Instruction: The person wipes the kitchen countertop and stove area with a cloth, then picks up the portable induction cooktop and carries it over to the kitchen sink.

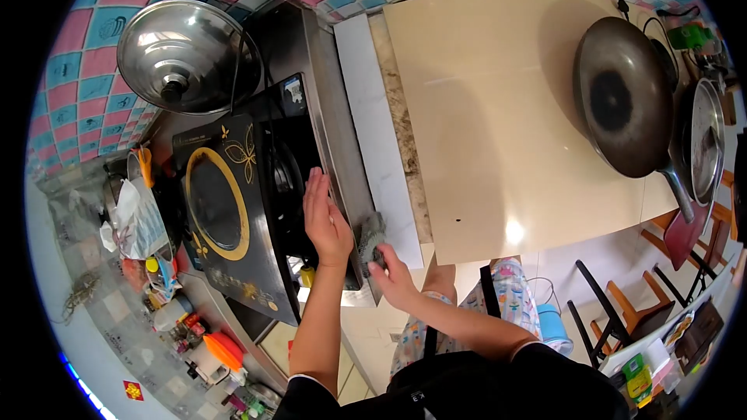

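My right hand (pixel 395 278) is closed on a grey scrubbing cloth or scourer (pixel 373 243), which rests on the metal rim of the stove surround (pixel 339 140). To its left, my left hand (pixel 325 222) is raised with its fingers stretched out, beside the edge of a black induction cooker (pixel 263 264). That cooker, with a gold ring and flower pattern, stands tilted. Behind its edge lies a dark recess, partly hidden by my left hand and forearm. Nothing shows in my left hand.
A large metal lid (pixel 183 54) leans at the back left. A wok (pixel 622 97) and a glass lid (pixel 706 140) stand at the right of the beige counter (pixel 490 132). Bottles and bags crowd the lower left. Chairs and a blue bucket (pixel 551 325) are at the lower right.
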A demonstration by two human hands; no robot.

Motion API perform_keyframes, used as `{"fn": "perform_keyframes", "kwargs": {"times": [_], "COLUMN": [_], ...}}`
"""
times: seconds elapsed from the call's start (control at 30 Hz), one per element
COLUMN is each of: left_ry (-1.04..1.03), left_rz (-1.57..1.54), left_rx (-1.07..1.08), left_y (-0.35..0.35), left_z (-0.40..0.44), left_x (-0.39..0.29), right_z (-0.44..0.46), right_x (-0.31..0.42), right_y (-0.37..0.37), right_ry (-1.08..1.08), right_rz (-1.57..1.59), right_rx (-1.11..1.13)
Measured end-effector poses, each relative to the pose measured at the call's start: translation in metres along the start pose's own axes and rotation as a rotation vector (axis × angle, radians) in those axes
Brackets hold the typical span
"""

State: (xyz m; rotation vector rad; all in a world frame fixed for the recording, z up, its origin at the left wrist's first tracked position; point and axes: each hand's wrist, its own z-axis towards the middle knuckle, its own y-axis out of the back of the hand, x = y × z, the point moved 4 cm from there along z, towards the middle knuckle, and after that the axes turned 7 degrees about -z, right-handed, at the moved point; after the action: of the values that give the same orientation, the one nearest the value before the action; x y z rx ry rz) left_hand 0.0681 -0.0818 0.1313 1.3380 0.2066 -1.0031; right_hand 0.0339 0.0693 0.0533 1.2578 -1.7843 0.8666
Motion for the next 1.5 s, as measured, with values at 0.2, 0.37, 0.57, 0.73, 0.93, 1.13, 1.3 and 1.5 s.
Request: {"fn": "perform_keyframes", "kwargs": {"times": [0.2,0.37,0.57,0.73,0.93,1.13,1.3,1.5], "left_ry": [-0.029,-0.014,-0.018,0.000,-0.003,-0.016,-0.028,0.002], "left_rz": [0.044,0.037,0.062,0.048,0.041,0.055,0.060,0.051], "left_rx": [0.013,0.001,0.005,-0.004,-0.005,-0.005,-0.027,-0.025], "left_y": [-0.002,-0.003,-0.003,-0.004,-0.002,-0.002,-0.002,-0.002], "left_z": [-0.002,-0.003,0.000,0.001,-0.003,-0.002,-0.001,-0.002], "left_x": [0.003,0.001,-0.002,-0.001,0.002,-0.002,-0.003,0.000], "right_z": [0.200,0.140,-0.002,0.153,0.118,-0.006,0.128,0.042], "right_x": [0.082,0.040,-0.026,0.054,0.008,-0.041,0.024,-0.028], "right_y": [0.019,0.023,0.007,0.024,0.019,0.008,0.018,0.011], "right_ry": [0.192,-0.024,-0.122,-0.047,-0.057,-0.103,0.138,0.188], "right_rz": [0.128,-0.095,0.201,0.230,-0.096,0.080,0.151,-0.051], "right_rx": [-0.035,0.033,0.216,0.157,0.062,0.270,0.161,0.128]}}
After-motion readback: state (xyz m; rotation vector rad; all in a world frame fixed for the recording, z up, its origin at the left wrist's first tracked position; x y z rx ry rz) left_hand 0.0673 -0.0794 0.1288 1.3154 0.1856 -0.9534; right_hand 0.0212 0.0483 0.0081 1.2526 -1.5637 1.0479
